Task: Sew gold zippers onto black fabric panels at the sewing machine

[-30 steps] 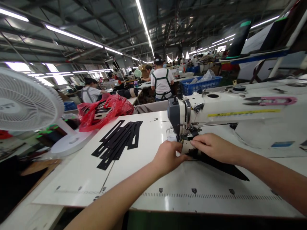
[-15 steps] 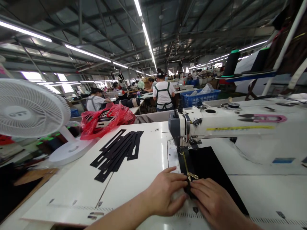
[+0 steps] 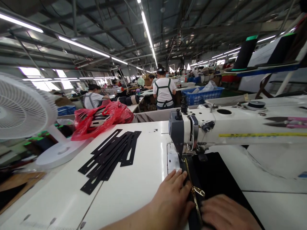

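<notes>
A black fabric piece (image 3: 223,179) lies on the white table under the head of a sewing machine (image 3: 176,127). Along its left part runs a gold-toothed zipper (image 3: 188,169), whose metal pull (image 3: 198,191) points right. My left hand (image 3: 171,196) rests with fingers stretched forward on the black edge left of the zipper, just in front of the needle area. My right hand (image 3: 226,212) is over the fabric, right of the zipper and below the pull. Motion blurs its fingers, so whether they grip anything is unclear.
Black slotted strips (image 3: 109,159) lie in a loose pile on the left. Behind them is a red plastic bag (image 3: 115,111), with a white fan (image 3: 26,108) beside it. Pink-handled snips (image 3: 294,122) lie on the machine arm. Several people work farther back.
The view has shifted, bringing the machine nearer. My left hand lies flatter along the zipper's left side. My right hand has moved back from the pull, and more zipper shows below it.
</notes>
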Available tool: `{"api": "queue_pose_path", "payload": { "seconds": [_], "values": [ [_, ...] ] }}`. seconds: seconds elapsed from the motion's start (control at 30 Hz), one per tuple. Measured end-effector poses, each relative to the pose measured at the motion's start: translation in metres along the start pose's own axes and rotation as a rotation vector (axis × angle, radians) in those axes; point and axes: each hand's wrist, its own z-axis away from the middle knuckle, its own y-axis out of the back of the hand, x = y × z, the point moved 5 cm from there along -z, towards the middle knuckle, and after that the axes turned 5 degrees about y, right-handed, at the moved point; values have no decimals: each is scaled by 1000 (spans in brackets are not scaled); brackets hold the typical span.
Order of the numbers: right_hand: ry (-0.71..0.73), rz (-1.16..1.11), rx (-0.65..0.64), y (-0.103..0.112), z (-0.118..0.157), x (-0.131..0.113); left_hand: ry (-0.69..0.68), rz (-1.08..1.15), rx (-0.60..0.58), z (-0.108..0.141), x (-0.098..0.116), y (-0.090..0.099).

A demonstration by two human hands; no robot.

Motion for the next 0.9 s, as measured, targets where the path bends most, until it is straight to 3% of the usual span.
{"api": "queue_pose_path", "payload": {
  "seconds": [0.07,0.17,0.3,0.57,0.9],
  "values": [
    [-64,58,-65,-5,-7,14,-9,-3,31,0,0,-1],
    [42,226,-197,-19,-10,20,-48,15,71,0,-1,-1],
    [118,315,-243,-30,-5,18,-75,28,70,-1,-2,2],
    [41,229,-248,-35,-7,25,-28,58,41,-7,-5,7],
    [-58,114,-208,-41,-12,44,9,269,182,-17,-20,8]
  ]
}}
